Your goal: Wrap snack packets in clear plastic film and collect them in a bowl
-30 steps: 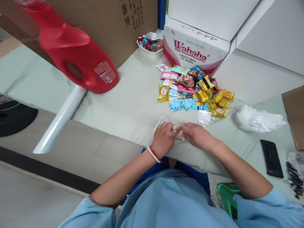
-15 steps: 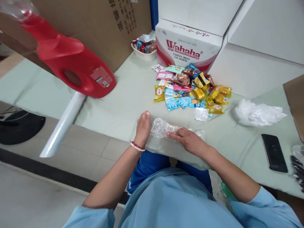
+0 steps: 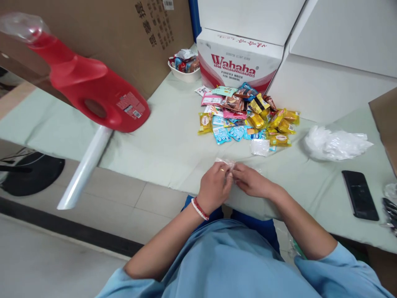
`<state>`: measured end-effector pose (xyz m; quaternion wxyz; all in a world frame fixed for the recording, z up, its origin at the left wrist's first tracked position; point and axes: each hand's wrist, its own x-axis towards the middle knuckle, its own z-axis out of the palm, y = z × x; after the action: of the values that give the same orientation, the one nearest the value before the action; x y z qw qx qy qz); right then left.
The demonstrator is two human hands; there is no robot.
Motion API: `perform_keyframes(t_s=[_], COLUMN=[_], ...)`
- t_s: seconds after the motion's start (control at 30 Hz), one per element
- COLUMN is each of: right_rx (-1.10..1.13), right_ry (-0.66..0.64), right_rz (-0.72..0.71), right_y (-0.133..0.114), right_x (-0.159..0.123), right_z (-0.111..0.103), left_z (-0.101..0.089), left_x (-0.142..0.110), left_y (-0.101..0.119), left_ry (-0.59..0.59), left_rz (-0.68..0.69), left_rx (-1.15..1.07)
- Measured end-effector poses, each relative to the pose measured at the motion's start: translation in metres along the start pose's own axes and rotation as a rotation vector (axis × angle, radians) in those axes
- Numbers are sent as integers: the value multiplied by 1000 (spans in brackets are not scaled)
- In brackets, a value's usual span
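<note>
Close to the front edge of the table, my left hand and my right hand meet, fingertips almost touching. Between them they pinch a crumpled clear plastic bag. Only a little of it shows beyond my fingers; the rest is covered by my hands. Just past my hands lies a heap of small wrapped snacks in yellow, blue, pink and brown packets. A small white square packet is at the near side of that heap.
A large red jug stands at the left near a white roll jutting past the table edge. Behind are a white bowl of snacks and a Wahaha carton. White crumpled plastic and a black phone lie right.
My left hand has moved right from beside the plastic bag and now grips it. My right hand has gone from lying over the bag to pinching it. The view has shifted slightly.
</note>
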<state>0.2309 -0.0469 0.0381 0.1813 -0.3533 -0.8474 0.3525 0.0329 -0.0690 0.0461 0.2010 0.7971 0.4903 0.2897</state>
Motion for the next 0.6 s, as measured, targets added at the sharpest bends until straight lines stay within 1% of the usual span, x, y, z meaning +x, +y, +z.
perform_keyframes(t_s=[0.07,0.13,0.23,0.27,0.3,0.33,0.37,0.4,0.43,0.47,0.5,0.53,0.57,0.6], right_rx=[183,395,712,767,770,709,580,397,187,-18,-189,-307,-371,-389], right_ry=[-9,13,95,138,196,267,348,420,465,476,457,415,370,334], right_rz=[64,201,429,502,573,638,688,717,724,713,691,662,632,603], right_y=[1,3,6,7,8,10,12,13,15,16,17,17,16,13], right_x=[-9,-17,-27,-29,-32,-35,-37,-38,-40,-41,-43,-45,-49,-53], right_z=[-8,-11,-14,-16,-19,-21,-23,-24,-23,-20,-15,-9,-3,1], left_z=[8,13,17,18,19,20,22,24,26,28,31,33,35,36], left_x=[-5,-8,-9,-8,-8,-8,-9,-11,-12,-14,-16,-18,-19,-20], left_y=[8,14,17,16,15,13,12,10,9,8,7,7,6,6], left_ry=[-41,-76,-112,-122,-128,-129,-122,-109,-93,-78,-63,-51,-37,-19], left_rz=[92,135,123,113,112,122,139,154,162,160,147,132,120,115], left_rx=[139,266,389,420,444,464,480,496,512,528,540,544,541,534])
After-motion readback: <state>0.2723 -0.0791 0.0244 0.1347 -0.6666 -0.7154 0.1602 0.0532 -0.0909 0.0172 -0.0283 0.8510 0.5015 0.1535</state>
